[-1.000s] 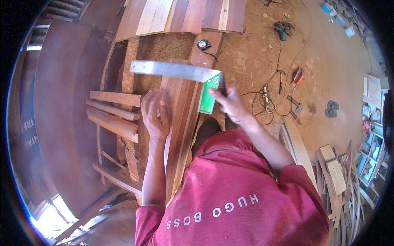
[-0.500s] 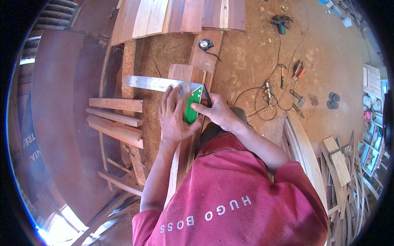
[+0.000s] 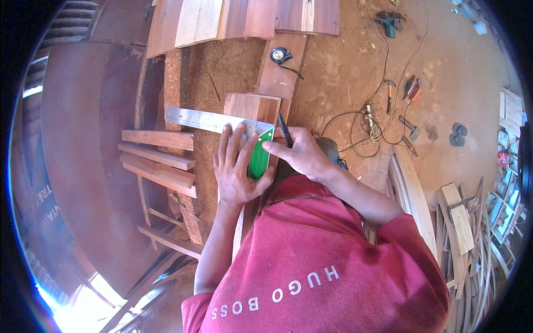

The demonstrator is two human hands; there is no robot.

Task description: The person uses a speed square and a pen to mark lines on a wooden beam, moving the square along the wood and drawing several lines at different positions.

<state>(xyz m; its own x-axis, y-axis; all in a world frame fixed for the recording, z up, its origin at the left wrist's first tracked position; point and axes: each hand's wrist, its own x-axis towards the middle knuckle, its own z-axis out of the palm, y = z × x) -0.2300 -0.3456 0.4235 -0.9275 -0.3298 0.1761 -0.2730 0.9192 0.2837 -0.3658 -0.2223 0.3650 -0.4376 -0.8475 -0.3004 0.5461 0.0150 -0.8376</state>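
A try square with a long metal blade and a green handle lies across a reddish-brown board. My left hand presses the square, its fingers spread on the blade and its thumb beside the handle. In my right hand is a slim black pen, held close to the corner where blade and handle meet. The right thumb rests by the green handle. Which end of the pen marks cannot be made out. The board lies along a longer wooden beam.
Farther along the beam sits a tape measure. Planks lie side by side at the far end, short wood pieces at left. On the right floor are a hammer, a coiled cable, a power tool and sandals.
The square and the board's far end have come slightly nearer to me, with both hands still at the square. The pen in my right hand has shifted a little.
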